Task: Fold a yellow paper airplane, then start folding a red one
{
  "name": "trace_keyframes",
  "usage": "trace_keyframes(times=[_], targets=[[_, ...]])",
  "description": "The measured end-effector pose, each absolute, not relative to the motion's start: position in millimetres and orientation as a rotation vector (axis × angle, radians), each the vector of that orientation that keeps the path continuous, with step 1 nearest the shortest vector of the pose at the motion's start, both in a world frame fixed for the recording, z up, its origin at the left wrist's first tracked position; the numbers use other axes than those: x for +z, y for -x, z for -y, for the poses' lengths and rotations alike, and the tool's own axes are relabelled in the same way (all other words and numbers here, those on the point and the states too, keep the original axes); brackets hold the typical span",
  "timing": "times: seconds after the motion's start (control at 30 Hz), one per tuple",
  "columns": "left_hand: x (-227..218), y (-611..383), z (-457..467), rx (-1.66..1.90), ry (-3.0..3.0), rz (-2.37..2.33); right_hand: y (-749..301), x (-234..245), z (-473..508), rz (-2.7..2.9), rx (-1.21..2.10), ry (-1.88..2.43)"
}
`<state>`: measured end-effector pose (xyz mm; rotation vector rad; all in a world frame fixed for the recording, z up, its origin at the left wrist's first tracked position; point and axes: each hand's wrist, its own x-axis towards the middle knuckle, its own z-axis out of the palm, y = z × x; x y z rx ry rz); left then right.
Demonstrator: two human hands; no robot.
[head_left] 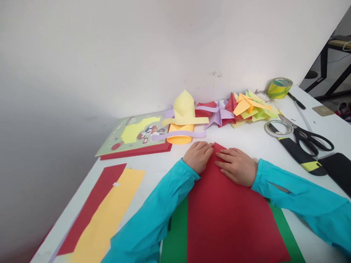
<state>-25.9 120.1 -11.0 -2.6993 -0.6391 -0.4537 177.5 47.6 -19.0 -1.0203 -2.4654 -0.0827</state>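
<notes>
A large red sheet of paper (233,219) lies in front of me, its far end narrowed to a point by folded-in edges. My left hand (197,157) is closed at the left side of that tip, fingers curled together on the paper's edge. On the right slope of the tip, my right hand (237,166) rests with its fingers stretched out and slightly apart, pressing the paper flat. Beneath the red sheet, a green sheet (175,237) shows on both sides. The thumbs are mostly hidden.
Left are red (93,204) and orange paper strips (112,215), and a printed pad (131,135). Behind my hands stand rolled paper shapes (184,109) and folded paper pieces (236,109). To the right lie scissors (309,138), a cutter (298,155), and tape rolls (279,87).
</notes>
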Motion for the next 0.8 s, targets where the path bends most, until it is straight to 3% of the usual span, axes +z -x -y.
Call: trace_keyframes(times=[0.8], targets=[[-3.0,49.7,-98.9,-0.489,2.669,0.549,-178.0,-21.2,-48.9,2.441,-0.085,0.999]])
